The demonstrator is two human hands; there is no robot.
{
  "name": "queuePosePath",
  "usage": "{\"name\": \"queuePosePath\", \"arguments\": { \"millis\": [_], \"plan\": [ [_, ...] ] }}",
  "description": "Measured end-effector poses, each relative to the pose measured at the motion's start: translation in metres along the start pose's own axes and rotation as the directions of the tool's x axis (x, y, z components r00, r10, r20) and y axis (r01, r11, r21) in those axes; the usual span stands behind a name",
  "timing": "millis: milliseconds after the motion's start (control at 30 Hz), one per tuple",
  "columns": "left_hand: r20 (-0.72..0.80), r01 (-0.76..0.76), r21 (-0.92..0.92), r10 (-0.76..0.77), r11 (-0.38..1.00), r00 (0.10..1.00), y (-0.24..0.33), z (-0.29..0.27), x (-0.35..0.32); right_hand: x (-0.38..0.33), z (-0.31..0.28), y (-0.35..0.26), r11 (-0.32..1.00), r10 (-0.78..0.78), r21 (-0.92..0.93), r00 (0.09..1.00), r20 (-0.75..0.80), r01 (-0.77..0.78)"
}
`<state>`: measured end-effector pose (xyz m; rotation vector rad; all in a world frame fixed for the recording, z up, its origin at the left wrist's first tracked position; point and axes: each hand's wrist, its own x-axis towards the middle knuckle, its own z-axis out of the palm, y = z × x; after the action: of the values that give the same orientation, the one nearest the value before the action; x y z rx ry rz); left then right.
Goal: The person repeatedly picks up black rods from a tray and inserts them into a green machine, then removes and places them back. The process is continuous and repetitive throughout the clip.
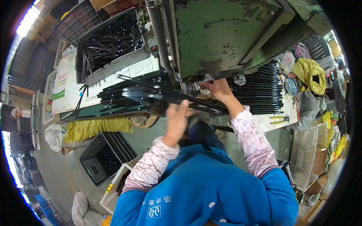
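My left hand (178,117) is closed around several long black bars (203,108), blurred by motion, which slant across the front of a green press-like machine (215,34). My right hand (219,90) reaches in under the machine's lower edge, fingers bent together at the small metal tooling (190,87). What those fingers pinch, if anything, is hidden. Left of the tooling lies a loose pile of black flat bars (132,94) with shiny spots. Black rods (258,92) lie side by side in a neat row to the right of my right hand.
A grey tub (126,64) of short black strips stands at the back left. Yellow-handled pliers (279,119) lie on the right of the bench. Black crates (102,158) and a yellow sack (96,130) sit below on the left; a white crate (304,156) stands at the right.
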<state>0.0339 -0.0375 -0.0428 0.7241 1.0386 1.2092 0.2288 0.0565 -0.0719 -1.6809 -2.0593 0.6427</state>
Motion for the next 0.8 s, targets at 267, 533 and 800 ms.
{"name": "queuePosePath", "arguments": {
  "millis": [267, 533, 800],
  "plan": [
    [0.010, -0.211, -0.255, 0.221, 0.944, 0.975, 0.054, -0.049, 0.007, 0.031, 0.057, 0.053, 0.985, -0.162, -0.096, 0.964, -0.211, 0.144],
    [-0.037, -0.191, -0.326, 0.189, 0.926, 0.981, 0.037, -0.052, 0.029, 0.015, 0.036, 0.075, 0.946, -0.203, -0.282, 0.969, -0.141, 0.157],
    [-0.088, -0.185, -0.225, 0.170, 0.957, 0.982, 0.032, -0.052, 0.023, -0.015, -0.033, -0.045, 0.951, -0.298, 0.085, 0.954, -0.004, 0.298]
  ]
}}
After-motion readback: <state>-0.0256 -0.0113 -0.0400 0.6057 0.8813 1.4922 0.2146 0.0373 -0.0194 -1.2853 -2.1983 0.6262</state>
